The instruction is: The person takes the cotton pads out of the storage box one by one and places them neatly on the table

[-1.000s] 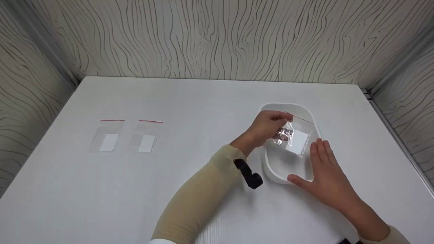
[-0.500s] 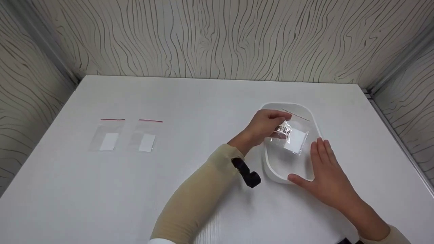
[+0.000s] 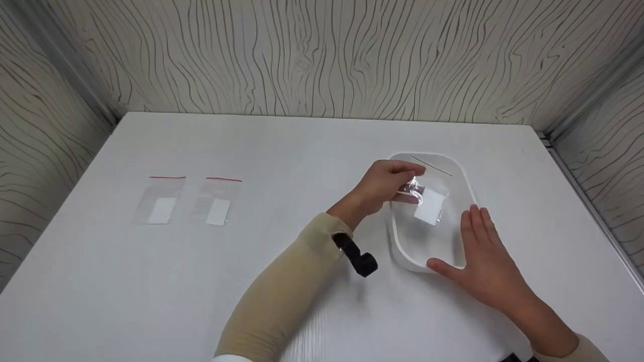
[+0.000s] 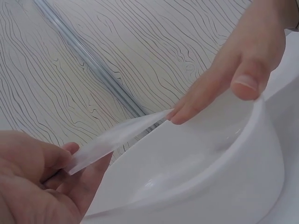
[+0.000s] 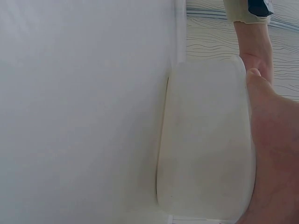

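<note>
My left hand [image 3: 382,186] pinches a clear zip bag [image 3: 430,207] with a white card or label in it. The bag is tilted over the white rounded tub [image 3: 400,251], its zip line toward the far side. In the left wrist view the bag [image 4: 119,135] extends from the thumb and fingers above the tub's rim. My right hand [image 3: 485,261] rests at the tub's near right corner, fingers straight along the right rim and thumb on the near rim. The right wrist view shows the tub's outer wall [image 5: 205,140] beside the palm.
Two more clear zip bags lie side by side on the left of the white table [image 3: 302,161], a left one [image 3: 160,208] and a right one [image 3: 218,211], each with a red zip line and white label. Wood-patterned panels [image 3: 322,55] stand behind and at both sides.
My left hand has moved slightly left and away from me, carrying the zip bag with it over the tub. The right hand and the tub have stayed in place.
</note>
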### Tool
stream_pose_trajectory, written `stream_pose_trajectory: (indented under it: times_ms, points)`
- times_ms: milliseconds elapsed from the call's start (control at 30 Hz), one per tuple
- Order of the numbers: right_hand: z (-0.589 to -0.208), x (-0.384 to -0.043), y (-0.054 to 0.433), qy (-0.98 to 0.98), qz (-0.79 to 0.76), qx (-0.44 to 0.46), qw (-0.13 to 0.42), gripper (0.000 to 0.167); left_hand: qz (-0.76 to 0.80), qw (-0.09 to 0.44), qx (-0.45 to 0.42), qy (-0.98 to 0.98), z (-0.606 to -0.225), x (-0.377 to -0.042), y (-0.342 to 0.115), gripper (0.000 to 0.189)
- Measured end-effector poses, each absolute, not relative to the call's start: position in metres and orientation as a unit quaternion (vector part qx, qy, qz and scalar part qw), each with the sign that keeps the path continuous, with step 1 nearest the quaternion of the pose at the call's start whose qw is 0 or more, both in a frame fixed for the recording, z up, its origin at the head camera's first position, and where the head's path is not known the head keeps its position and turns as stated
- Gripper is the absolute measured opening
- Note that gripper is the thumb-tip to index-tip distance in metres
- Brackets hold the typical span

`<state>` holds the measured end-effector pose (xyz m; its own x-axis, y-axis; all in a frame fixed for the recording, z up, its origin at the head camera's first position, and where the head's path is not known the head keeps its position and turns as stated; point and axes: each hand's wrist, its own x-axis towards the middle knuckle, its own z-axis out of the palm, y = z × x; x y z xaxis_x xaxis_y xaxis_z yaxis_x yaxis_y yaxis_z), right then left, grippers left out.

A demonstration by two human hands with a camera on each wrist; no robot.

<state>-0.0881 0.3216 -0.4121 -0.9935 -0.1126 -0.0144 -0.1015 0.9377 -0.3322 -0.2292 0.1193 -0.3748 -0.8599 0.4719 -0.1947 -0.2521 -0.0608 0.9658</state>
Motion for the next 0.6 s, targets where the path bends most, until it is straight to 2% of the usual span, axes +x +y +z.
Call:
stream_pose_trajectory:
  times_ms: [600]
  points:
    - [-0.412,-0.088,0.322,0.984,-0.168,-0.056,0.013,0.123,0.751,0.266,0.092,0.597,-0.375,-0.233,0.095,0.026]
